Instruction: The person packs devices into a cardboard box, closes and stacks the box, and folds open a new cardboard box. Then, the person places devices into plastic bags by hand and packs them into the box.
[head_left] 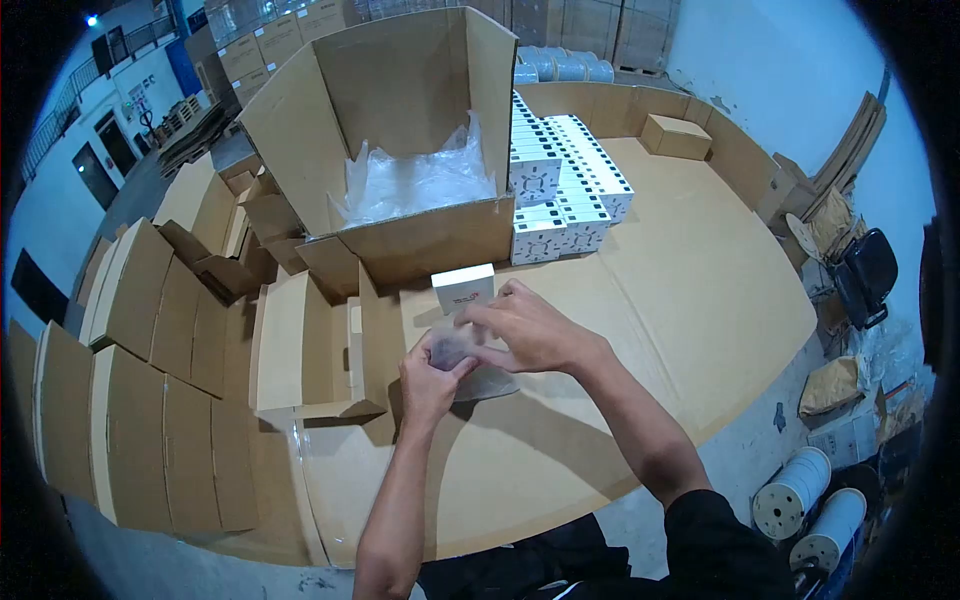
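Note:
Over the cardboard-covered table, my left hand (428,385) is closed on a small, see-through plastic bag (450,347), greyish and slightly blurred. My right hand (535,330) meets it from the right, its fingers bent and its thumb against the plastic. What is inside the bag, if anything, I cannot make out. Below the hands lies a clear piece of plastic (490,386). Just beyond them a small white box (463,288) with a reddish mark stands on the table.
A tall open carton (425,228) holding clear plastic bags stands at the back. Stacks of white patterned boxes (538,240) adjoin it. An open cardboard box (330,355) and rows of brown cartons (140,430) fill the left. A small closed carton (675,137) sits far right.

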